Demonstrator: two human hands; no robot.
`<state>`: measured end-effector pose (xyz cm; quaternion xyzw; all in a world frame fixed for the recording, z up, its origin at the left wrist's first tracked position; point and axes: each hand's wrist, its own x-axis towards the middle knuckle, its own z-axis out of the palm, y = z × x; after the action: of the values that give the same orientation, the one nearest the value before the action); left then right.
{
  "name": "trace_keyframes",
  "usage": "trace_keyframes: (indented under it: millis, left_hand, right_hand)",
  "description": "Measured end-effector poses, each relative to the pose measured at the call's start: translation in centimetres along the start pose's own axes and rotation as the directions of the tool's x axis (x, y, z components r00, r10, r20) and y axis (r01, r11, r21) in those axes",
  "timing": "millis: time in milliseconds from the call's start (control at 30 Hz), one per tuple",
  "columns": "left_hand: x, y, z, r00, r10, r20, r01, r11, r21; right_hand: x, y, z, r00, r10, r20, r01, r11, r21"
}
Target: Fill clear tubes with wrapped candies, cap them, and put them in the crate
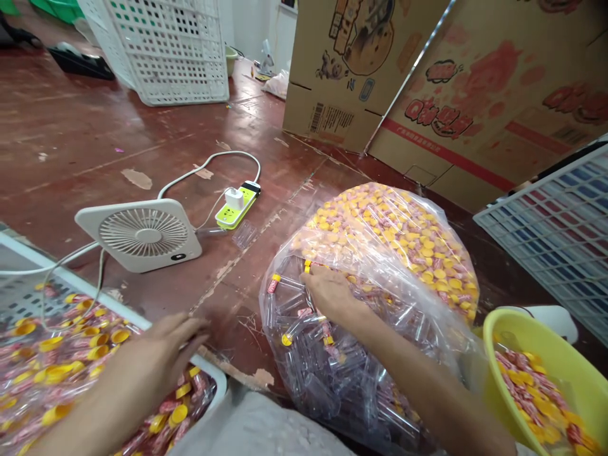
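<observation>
My right hand [327, 291] reaches into a clear plastic bag [280, 405] of small transparent tubes. Its fingertips are closed at the yellow cap [308, 266] of one tube, most of which the hand hides. Close by, another yellow-capped tube [272, 285] with a red-and-white label lies among uncapped tubes [318, 392]. My left hand [168, 345] hovers over the near rim of a white crate [219, 379], fingers loosely stretched, with nothing visible in it. Yellow-capped tubes with pinkish contents [178, 415] fill that crate.
A small white fan [148, 235] and a green power strip [237, 206] with cables stand on the worn red floor. To the right are a yellow tub [491, 354] and a white crate [546, 234]. Cardboard boxes [427, 95] and a white basket [175, 50] stand behind.
</observation>
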<state>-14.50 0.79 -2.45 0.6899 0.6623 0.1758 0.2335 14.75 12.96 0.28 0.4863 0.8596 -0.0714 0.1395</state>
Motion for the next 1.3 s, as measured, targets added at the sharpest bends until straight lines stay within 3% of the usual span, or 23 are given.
trace_keyframes:
  millis: [67, 167, 300, 400, 533, 733, 867, 1000, 1133, 1300]
  left_hand:
    - [3.1, 4.5, 1.6, 0.983, 0.144, 0.116, -0.156, 0.982, 0.104]
    - [6.8, 9.9, 4.6, 0.944, 0.18, 0.276, -0.245, 0.943, 0.223]
    - [9.2, 12.5, 7.5, 0.928, 0.194, 0.318, -0.275, 0.933, 0.233]
    - [9.0, 12.2, 7.7, 0.932, 0.199, 0.304, -0.275, 0.933, 0.231]
    - [7.2, 10.8, 5.8, 0.948, 0.209, 0.238, -0.26, 0.944, 0.205]
    - [4.2, 7.2, 3.0, 0.99, 0.12, 0.072, -0.118, 0.992, -0.034]
    - [3.0, 5.7, 2.7, 0.993, -0.011, 0.115, 0.037, 0.975, -0.221]
    - [2.4, 5.7, 3.6, 0.984, 0.01, 0.177, 0.061, 0.918, -0.391]
    - [2.3, 6.2, 4.5, 0.98, 0.009, 0.199, 0.076, 0.907, -0.414]
    - [2.0, 6.3, 4.8, 0.981, 0.016, 0.192, 0.062, 0.918, -0.393]
  right_hand:
    - [0.3, 0.4, -0.5, 0.999, 0.047, 0.001, -0.047, 0.999, -0.027]
    - [0.4, 1.0, -1.0, 0.997, 0.077, 0.022, -0.076, 0.996, -0.057]
    - [0.0, 1.3, -1.0, 0.998, 0.05, 0.038, -0.047, 0.996, -0.08]
    - [-0.1, 1.2, -0.5, 0.999, 0.008, 0.049, -0.004, 0.996, -0.088]
    - [0.3, 0.8, 0.2, 0.999, -0.038, 0.034, 0.041, 0.995, -0.092]
    - [0.8, 0.2, 1.5, 1.0, -0.015, 0.004, 0.016, 0.995, -0.099]
    - [0.5, 0.4, 1.6, 1.0, -0.006, 0.006, 0.007, 0.997, -0.081]
    - [-0.5, 0.8, 0.3, 0.999, -0.005, -0.037, 0.003, 0.999, -0.05]
    - [-0.6, 0.2, -0.5, 0.99, -0.06, -0.126, 0.058, 0.998, -0.017]
    - [2.5, -2.0, 0.8, 0.954, -0.236, -0.184, 0.237, 0.971, -0.018]
